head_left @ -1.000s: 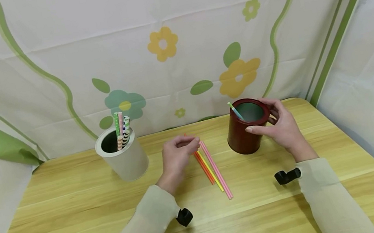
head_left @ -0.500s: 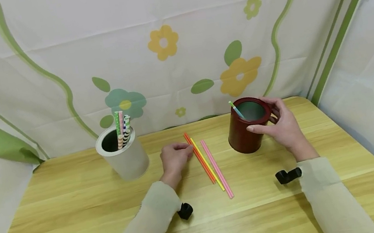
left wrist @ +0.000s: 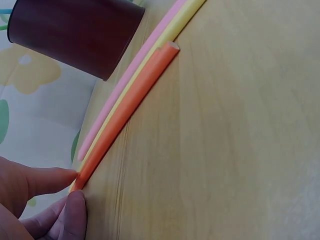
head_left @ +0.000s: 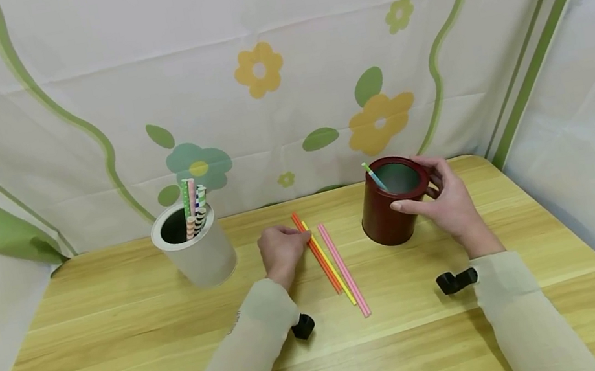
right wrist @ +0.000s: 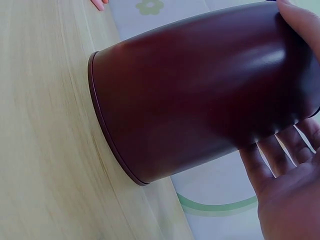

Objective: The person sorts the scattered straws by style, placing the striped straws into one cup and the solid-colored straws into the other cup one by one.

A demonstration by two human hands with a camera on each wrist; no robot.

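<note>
Near the table's middle, my left hand (head_left: 281, 250) pinches the far end of the orange straws (head_left: 326, 269) between thumb and finger; they still lie on the wood. Touching them on the right is a yellow straw (head_left: 344, 281), and pink straws (head_left: 348, 277) lie beyond it. In the left wrist view the orange straw (left wrist: 125, 107) runs from the fingertips toward the camera. My right hand (head_left: 455, 208) grips a dark red can (head_left: 388, 223), thumb on the near side and fingers around the far side. One green-and-blue straw (head_left: 373, 175) leans inside that can, which stands upright.
A white can (head_left: 207, 259) stands at the back left, holding several patterned straws (head_left: 194, 206). Behind the table (head_left: 121, 333) hangs a flower-printed cloth (head_left: 306, 26). Each wrist carries a small black camera.
My left hand has come down from above the straws' far ends, drawn slightly left, then closed finger and thumb on the orange ones. My right hand stays on the dark red can.
</note>
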